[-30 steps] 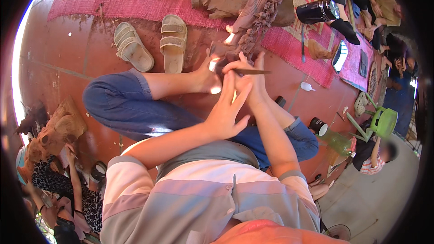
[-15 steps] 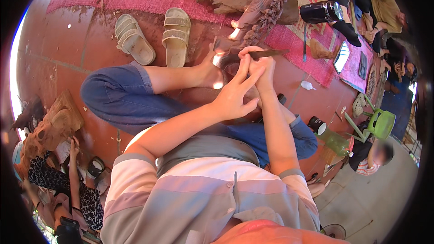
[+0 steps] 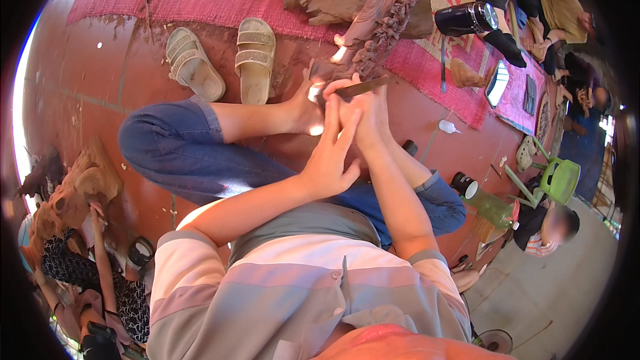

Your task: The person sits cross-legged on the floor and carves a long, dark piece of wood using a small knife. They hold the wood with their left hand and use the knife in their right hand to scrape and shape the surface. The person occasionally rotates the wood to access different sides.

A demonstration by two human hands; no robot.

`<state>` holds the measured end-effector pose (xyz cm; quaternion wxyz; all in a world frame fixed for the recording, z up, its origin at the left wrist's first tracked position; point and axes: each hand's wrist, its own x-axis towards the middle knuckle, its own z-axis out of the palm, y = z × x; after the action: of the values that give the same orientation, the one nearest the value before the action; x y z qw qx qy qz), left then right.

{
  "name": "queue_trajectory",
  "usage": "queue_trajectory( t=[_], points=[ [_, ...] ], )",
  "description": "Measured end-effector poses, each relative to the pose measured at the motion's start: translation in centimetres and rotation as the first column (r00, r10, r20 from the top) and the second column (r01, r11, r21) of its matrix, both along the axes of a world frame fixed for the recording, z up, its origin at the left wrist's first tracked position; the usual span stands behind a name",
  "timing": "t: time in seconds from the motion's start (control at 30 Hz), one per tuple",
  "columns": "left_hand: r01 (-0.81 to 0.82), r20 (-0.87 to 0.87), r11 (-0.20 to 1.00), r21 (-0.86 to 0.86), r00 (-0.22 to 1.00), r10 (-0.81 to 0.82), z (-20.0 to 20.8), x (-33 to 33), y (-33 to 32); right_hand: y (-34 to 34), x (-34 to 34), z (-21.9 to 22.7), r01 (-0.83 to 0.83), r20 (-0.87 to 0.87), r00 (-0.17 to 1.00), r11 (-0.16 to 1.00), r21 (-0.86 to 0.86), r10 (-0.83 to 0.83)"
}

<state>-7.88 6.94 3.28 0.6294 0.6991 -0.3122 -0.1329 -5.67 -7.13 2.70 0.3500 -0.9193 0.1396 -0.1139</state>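
Note:
A reddish-brown carved wooden statue (image 3: 379, 23) leans away from me, its base near my bare foot (image 3: 305, 108). My right hand (image 3: 368, 115) is closed round a flat, dark, file-like tool (image 3: 363, 87) just in front of that base. The tool's far end sticks out to the right; its working end is hidden by my fingers and the wood. My left hand (image 3: 330, 163) has its fingers stretched forward and its thumb apart. Its fingertips reach beside the right hand, near the tool, and whether they touch it I cannot tell.
Two beige sandals (image 3: 255, 60) lie left of the statue. A dark flask (image 3: 465, 19), a phone (image 3: 497, 84) and a white squeeze bottle (image 3: 448, 127) are to the right. A green stool (image 3: 559, 180) stands farther right. Other people sit at both sides; one at left handles a wooden carving (image 3: 87, 177).
Both hands have moved left and slightly nearer me, carrying the tool along the statue's base. The left fingers now point more straight ahead. The view has shifted slightly.

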Motion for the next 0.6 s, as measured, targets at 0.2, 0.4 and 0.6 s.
queue_trajectory(
  t=[0.2, 0.4, 0.6],
  points=[
    [0.293, -0.293, 0.955, -0.046, 0.91, -0.293, 0.4, 3.8, -1.7, -1.1, -0.8, -1.1, 0.224, -0.227, 0.963, 0.898, 0.379, -0.145],
    [0.146, 0.006, 0.988, 0.045, 0.989, -0.146, -0.7, 0.9, -0.6, -1.6, -1.1, -0.6, 0.111, -0.184, 0.983, 0.751, 0.651, 0.014],
    [0.137, 0.042, 0.989, 0.05, 0.989, -0.139, 0.3, 1.3, -0.7, -0.7, -0.7, -0.9, 0.042, 0.006, 0.999, 0.86, 0.509, -0.052]
  ],
)
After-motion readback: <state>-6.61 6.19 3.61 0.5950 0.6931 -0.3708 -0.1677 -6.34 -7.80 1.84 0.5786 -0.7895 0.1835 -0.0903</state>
